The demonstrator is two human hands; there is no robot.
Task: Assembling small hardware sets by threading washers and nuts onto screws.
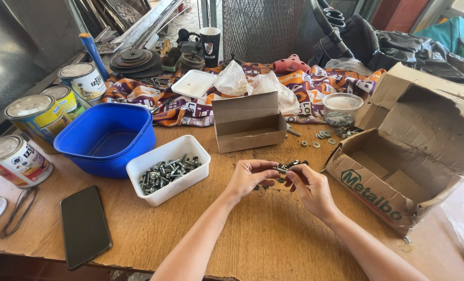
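A: From the head camera, what are the hands doing?

B: Both meet at the centre of the wooden worktop. The left hand and the right hand pinch one small silver metal bolt between their fingertips, fingers curled narrow around it, held just above the board.

A: And around them?

B: At twelve o'clock from the hands, very near, lies a little heap of dark loose bolts. Further at twelve stands a small open brown cardboard box. At three o'clock sits a large torn brown cardboard carton, tipped on its side with the mouth facing the hands.

A: To the other side?

B: At nine to ten o'clock, a white rectangular plastic tub filled with silver bolts, touching a deep blue plastic basin behind it. At eight o'clock a black smartphone lies flat, screen dark. Round paint tins line the left edge.

A: Anything at the back?

B: A patterned orange and purple cloth, a clear round plastic cup at one o'clock, and scattered silver washers just in front of it
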